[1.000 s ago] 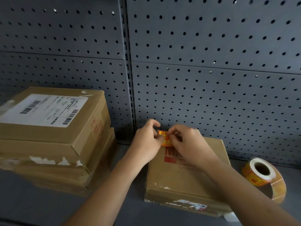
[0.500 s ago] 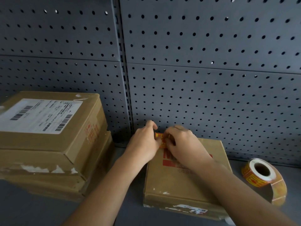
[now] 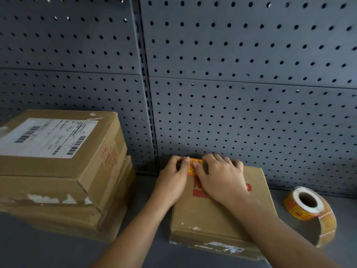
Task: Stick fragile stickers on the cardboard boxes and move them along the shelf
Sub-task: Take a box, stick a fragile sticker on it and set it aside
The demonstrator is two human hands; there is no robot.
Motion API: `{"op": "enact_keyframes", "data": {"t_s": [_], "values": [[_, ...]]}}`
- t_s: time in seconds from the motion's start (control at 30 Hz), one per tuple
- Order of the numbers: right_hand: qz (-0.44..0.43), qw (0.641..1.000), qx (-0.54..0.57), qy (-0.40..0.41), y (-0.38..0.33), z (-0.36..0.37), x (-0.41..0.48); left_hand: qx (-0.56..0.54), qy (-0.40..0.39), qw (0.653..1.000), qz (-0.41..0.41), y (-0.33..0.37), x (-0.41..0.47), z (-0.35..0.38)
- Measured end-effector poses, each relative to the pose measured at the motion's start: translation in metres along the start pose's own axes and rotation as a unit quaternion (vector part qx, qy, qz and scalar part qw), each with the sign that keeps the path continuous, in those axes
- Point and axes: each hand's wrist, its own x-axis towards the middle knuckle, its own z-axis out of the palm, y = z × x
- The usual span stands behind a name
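Note:
A flat cardboard box (image 3: 212, 219) with red print lies on the grey shelf in front of me. An orange-and-red fragile sticker (image 3: 194, 167) lies on its far left corner. My left hand (image 3: 173, 178) has curled fingers and pinches the sticker's left edge with thumb and forefinger. My right hand (image 3: 222, 178) lies spread on the box top, its thumb pressing the sticker's right side. The hands hide part of the sticker and of the red print.
Two larger cardboard boxes (image 3: 58, 171) stand stacked at the left, the top one bearing a white shipping label. A roll of fragile stickers (image 3: 307, 205) stands at the right with a loose strip hanging. A grey pegboard wall (image 3: 231, 93) backs the shelf.
The sticker has come down from between my fingertips onto the box's far left corner. My right hand has flattened over the box top.

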Motion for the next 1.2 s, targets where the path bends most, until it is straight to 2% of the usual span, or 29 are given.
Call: {"op": "enact_keyframes", "data": {"t_s": [0.13,0.43,0.63,0.8,0.93,1.03,1.1,1.2], "values": [[0.008,1.0,-0.007,-0.006,-0.003,0.002,0.004,0.035,0.015,0.999,0.001,0.002,0.005,0.0],[0.013,0.999,0.045,0.002,0.004,0.003,0.006,0.01,0.027,0.999,0.026,-0.003,0.003,0.001],[0.006,1.0,0.026,0.001,0.0,0.003,0.007,-0.001,0.007,1.0,0.003,-0.004,0.001,-0.001],[0.012,0.998,0.057,0.017,0.004,0.001,0.005,0.026,0.005,0.999,0.034,-0.001,0.001,0.001],[0.009,0.986,0.167,0.021,0.014,-0.017,0.001,-0.048,0.007,0.999,-0.014,0.003,-0.005,-0.004],[0.021,0.981,0.184,0.058,0.038,-0.04,-0.015,-0.1,-0.012,0.993,-0.06,0.004,-0.02,-0.012],[0.052,0.977,0.197,0.063,0.064,-0.049,-0.033,-0.114,-0.047,0.987,-0.1,-0.007,-0.029,-0.019],[0.147,0.946,0.289,-0.001,0.096,-0.053,-0.064,-0.117,-0.098,0.977,-0.151,-0.035,-0.029,-0.021]]}}
